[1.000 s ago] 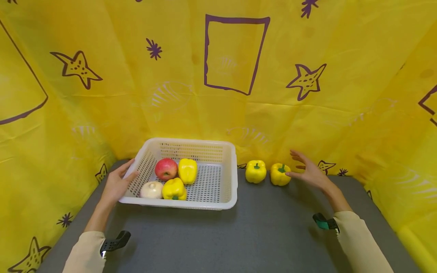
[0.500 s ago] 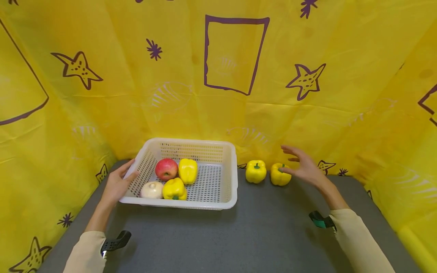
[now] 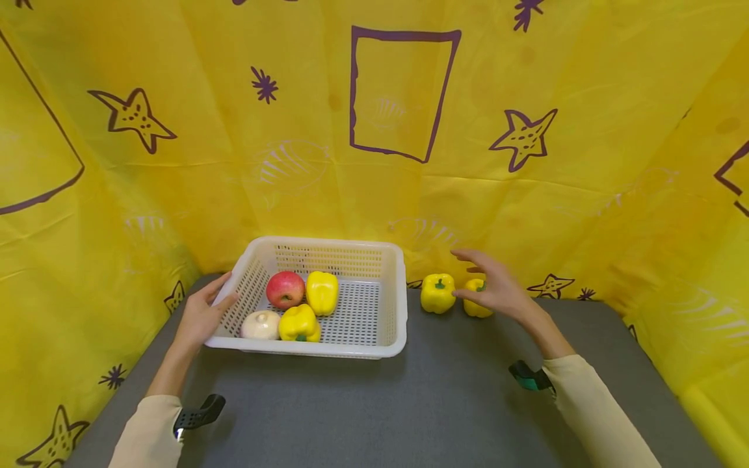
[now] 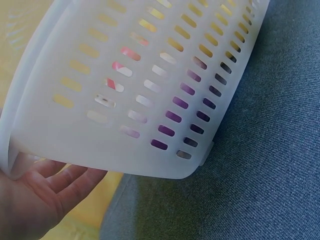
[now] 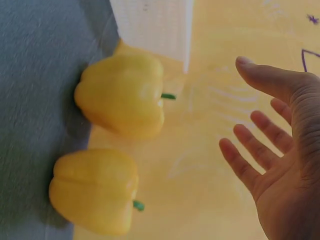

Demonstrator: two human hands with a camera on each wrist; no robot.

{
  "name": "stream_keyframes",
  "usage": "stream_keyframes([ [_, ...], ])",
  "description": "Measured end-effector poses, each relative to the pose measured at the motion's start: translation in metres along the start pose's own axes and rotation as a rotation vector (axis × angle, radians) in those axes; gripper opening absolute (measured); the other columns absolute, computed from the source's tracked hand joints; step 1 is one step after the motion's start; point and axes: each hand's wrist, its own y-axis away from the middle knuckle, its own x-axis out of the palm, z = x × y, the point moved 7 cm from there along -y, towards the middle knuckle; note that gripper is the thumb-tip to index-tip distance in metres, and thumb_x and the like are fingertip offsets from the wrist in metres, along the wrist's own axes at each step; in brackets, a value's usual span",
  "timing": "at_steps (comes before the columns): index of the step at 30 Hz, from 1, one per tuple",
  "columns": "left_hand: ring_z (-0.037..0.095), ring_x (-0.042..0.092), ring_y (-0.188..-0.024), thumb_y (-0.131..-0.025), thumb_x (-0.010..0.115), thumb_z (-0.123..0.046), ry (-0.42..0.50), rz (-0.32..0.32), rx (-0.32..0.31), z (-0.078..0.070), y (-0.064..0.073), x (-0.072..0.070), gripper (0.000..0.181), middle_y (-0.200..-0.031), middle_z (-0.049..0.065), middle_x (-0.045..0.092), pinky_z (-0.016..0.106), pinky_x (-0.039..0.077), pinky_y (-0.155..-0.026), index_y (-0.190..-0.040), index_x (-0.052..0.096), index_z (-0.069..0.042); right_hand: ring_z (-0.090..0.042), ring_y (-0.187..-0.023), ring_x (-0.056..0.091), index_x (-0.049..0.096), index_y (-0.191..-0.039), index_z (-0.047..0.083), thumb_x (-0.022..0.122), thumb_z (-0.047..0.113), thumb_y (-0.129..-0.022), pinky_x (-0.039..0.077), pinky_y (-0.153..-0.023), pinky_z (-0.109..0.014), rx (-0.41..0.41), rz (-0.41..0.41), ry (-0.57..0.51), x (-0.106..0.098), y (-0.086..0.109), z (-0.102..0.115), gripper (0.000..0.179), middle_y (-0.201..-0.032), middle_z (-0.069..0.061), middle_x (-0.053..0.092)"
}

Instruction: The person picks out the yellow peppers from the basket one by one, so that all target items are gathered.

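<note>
My left hand (image 3: 201, 315) holds the left rim of a white plastic basket (image 3: 363, 351), its fingers (image 4: 75, 182) tucked under the rim in the left wrist view. Inside lie a red apple (image 3: 285, 290), two yellow bell peppers (image 3: 322, 294) and a pale, rounded onion-like item (image 3: 261, 325). Right of the basket, two more peppers stand stem up: a nearer-to-basket yellow bell pepper (image 3: 437, 294) and another bell pepper (image 3: 476, 305), partly hidden by my right hand (image 3: 494, 286). That hand hovers above the pair, fingers spread; the right wrist view shows it apart from both.
A dark grey tabletop (image 3: 374, 409) lies under everything. Yellow patterned cloth (image 3: 292, 195) rises behind the basket and along both sides. The basket's floor (image 3: 357, 312) shows bare on its right side.
My right hand has moved left, from the right-hand loose pepper to over the pair, its thumb now by the left one. The left hand and basket have stayed put.
</note>
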Motion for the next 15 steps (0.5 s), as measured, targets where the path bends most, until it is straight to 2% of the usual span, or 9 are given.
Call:
stream_keyframes([
  [9, 0.038, 0.061, -0.105, -0.102, 0.053, -0.028, 0.008, 0.008, -0.016, 0.002, 0.000, 0.002, 0.058, -0.137, 0.031, 0.050, 0.023, 0.050, -0.068, -0.153, 0.033, -0.011, -0.033, -0.124, 0.052, 0.051, -0.140, 0.004, 0.084, 0.012, -0.077, 0.047, -0.094, -0.051, -0.024, 0.028, -0.007, 0.014, -0.015, 0.018, 0.071, -0.139, -0.015, 0.054],
  [15, 0.038, 0.060, -0.107, -0.102, 0.053, -0.028, -0.001, 0.009, -0.018, 0.004, -0.001, 0.002, 0.058, -0.138, 0.031, 0.049, 0.022, 0.049, -0.068, -0.154, 0.033, -0.012, -0.032, -0.125, 0.051, 0.050, -0.141, 0.005, 0.084, 0.011, -0.077, 0.046, -0.097, -0.049, -0.033, 0.024, -0.041, 0.018, -0.029, 0.032, 0.073, -0.140, -0.014, 0.053],
])
